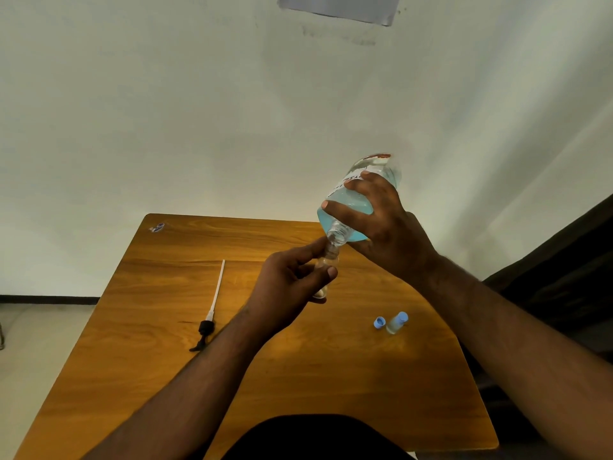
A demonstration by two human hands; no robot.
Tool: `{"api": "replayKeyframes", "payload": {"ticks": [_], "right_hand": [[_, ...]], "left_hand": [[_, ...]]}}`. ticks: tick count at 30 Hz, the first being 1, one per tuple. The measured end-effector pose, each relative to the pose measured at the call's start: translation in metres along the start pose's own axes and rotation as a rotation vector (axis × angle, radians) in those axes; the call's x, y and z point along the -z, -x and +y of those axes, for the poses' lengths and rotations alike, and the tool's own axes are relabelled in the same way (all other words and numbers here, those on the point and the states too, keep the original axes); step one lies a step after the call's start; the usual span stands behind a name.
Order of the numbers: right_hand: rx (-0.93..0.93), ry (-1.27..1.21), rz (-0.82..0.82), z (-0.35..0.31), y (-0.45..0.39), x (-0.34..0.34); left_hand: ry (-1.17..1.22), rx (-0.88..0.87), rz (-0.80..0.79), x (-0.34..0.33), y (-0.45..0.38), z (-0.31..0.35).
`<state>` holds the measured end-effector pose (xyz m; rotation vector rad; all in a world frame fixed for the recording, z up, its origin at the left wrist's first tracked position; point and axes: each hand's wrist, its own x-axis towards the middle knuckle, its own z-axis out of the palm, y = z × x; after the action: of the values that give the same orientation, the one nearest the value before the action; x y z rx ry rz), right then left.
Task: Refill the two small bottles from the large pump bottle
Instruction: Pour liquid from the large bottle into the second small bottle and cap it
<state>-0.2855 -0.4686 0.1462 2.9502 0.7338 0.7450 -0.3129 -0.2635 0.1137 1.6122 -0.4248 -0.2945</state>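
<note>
My right hand (381,224) grips the large clear bottle (348,200) of blue liquid, tipped neck-down, its pump taken off. Its open mouth meets the mouth of a small clear bottle (326,260) that my left hand (292,287) holds above the wooden table (298,366). The small bottle is mostly hidden by my fingers. A second small bottle (396,323) with a blue cap stands on the table at the right, and a loose blue cap (380,322) lies just left of it.
The black pump head with its long white tube (212,307) lies on the table's left part. A small sticker (156,227) sits at the far left corner. A pale wall rises behind the table, and a dark shape stands at the right.
</note>
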Motion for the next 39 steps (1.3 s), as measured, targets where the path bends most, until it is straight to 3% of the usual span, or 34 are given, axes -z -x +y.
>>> {"api": "replayKeyframes", "payload": {"ticks": [39], "right_hand": [[0.009,0.025,-0.017,0.0009,0.0071,0.0027]], "left_hand": [[0.075,-0.014,-0.006,-0.0030,0.0001,-0.0020]]}}
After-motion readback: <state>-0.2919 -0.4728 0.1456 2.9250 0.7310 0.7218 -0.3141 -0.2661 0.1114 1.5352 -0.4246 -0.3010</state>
